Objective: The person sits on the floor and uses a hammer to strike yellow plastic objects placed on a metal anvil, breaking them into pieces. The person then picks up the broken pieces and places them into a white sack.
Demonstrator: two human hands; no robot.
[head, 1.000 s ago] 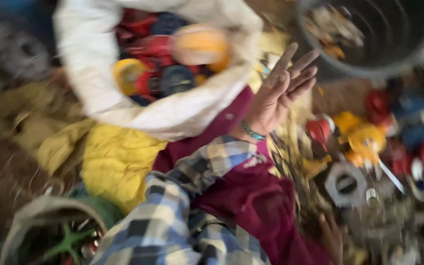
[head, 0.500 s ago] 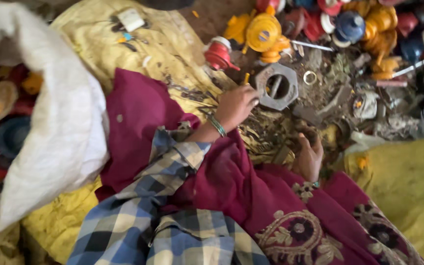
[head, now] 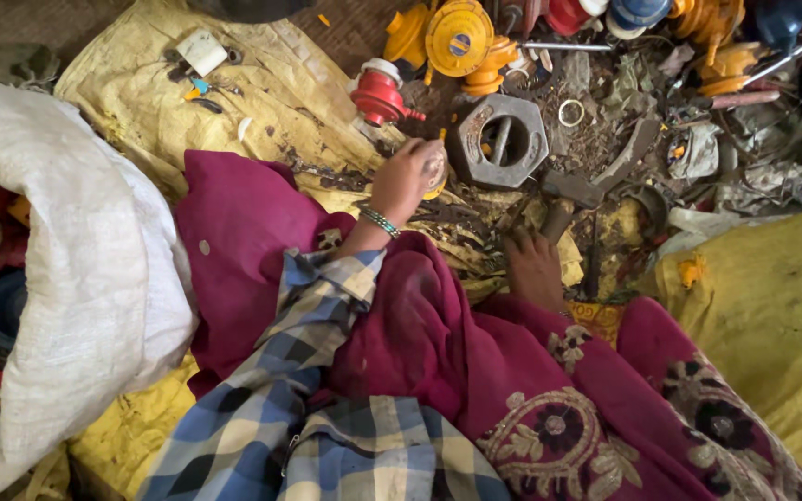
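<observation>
At far left we see a white sack (head: 76, 278) bulging with coloured parts, lying against a yellow sheet (head: 262, 102) on the floor. Right of it our left hand (head: 407, 176) reaches out from a plaid sleeve (head: 271, 390), clenched around a small round metal piece (head: 434, 171) just beside a large grey hexagonal nut (head: 498, 141). A red valve part (head: 378, 95) lies near, behind the hand. Yellow regulators (head: 461, 37) sit further back. Our right hand is out of sight.

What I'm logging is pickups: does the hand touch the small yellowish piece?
Touching. The head view shows the left hand curled around the small yellowish piece.
</observation>
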